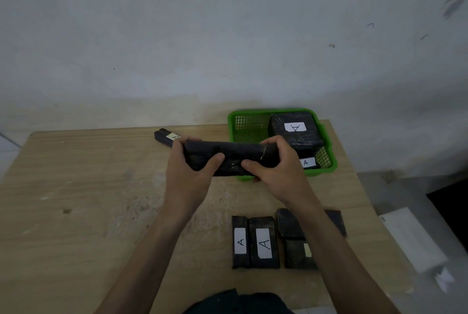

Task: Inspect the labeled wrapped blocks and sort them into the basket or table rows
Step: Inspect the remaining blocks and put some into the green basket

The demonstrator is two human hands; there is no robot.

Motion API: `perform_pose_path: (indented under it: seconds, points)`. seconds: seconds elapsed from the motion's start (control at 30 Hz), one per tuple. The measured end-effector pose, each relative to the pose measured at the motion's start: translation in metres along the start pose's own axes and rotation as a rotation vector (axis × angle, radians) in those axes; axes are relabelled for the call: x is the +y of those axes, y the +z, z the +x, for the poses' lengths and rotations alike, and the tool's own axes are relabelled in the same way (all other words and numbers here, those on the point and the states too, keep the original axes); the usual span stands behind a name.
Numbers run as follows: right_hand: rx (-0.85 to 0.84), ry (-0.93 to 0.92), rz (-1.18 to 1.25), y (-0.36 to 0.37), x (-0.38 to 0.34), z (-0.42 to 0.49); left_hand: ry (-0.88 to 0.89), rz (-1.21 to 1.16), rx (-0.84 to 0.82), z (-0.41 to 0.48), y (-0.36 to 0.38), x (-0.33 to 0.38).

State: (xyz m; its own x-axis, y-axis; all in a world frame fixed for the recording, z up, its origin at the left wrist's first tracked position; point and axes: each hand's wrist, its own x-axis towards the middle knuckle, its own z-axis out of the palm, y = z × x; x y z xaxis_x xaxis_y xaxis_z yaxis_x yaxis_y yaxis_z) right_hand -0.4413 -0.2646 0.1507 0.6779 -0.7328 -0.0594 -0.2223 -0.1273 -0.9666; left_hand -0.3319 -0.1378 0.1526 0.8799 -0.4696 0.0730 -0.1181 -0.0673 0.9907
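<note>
Wrapped block (pixel 238 152) clasped endwise, left hand (pixel 188 170) and right hand (pixel 274 167) curled round it.

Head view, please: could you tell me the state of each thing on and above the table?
Held block: lifted above the table, no label showing.
Left hand: grips the block's left end.
Right hand: grips its right end.
Green basket: holds two A-labelled blocks.
Far block: lying on the table, label up.
Near row: lying flat, two show A labels.
</note>
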Motion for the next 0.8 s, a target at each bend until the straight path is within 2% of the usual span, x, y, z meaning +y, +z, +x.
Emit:
perform_pose_path:
  seconds: [0.1, 0.27, 0.43, 0.57, 0.8]
  points:
    - [0.108, -0.040, -0.093, 0.0051, 0.0041, -0.0021, 0.075, 0.062, 0.038, -0.0030, 0.0043, -0.0012]
    - [0.053, -0.076, -0.145, 0.0040, 0.0041, -0.0032, 0.080, 0.084, -0.004, -0.0013, 0.0002, -0.0036]
    - [0.170, -0.152, -0.165, 0.0110, 0.0004, -0.0065, 0.138, 0.096, 0.105, -0.0083, 0.0051, -0.0021]
    - [0.138, -0.166, -0.186, 0.0098, -0.0012, -0.0065, 0.117, 0.076, 0.074, -0.0059, 0.0030, -0.0056]
    - [0.151, -0.228, -0.159, 0.0077, -0.0035, -0.0073, 0.120, 0.059, 0.112, -0.0092, 0.0059, -0.0080]
